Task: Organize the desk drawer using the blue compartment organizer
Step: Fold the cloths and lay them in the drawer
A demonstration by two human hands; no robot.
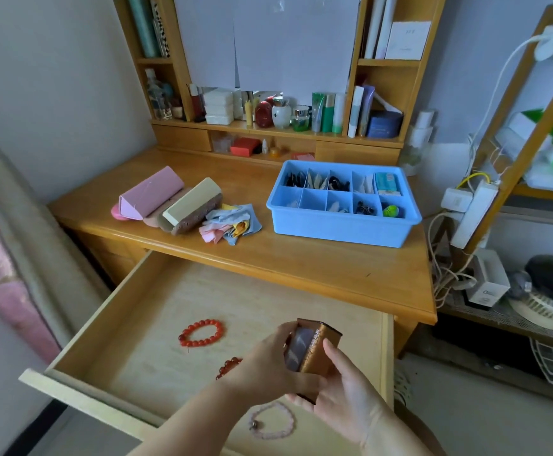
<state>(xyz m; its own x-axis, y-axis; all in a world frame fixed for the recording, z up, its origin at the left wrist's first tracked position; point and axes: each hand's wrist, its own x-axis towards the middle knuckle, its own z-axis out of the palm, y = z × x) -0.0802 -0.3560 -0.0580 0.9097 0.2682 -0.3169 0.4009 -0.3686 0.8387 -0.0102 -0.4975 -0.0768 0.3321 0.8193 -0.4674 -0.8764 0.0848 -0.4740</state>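
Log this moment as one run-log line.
hands: both hold brown box over open drawer | in drawer: three bead bracelets | blue organizer: on desk

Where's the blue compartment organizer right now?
In the head view, the blue compartment organizer sits on the right side of the desktop, right of the pile of coloured cloths and beyond the open drawer.

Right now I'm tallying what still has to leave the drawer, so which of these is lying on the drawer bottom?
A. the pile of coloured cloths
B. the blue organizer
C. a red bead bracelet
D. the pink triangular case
C: a red bead bracelet lies on the bottom of the open drawer, while the case, the cloths and the organizer all sit up on the desktop.
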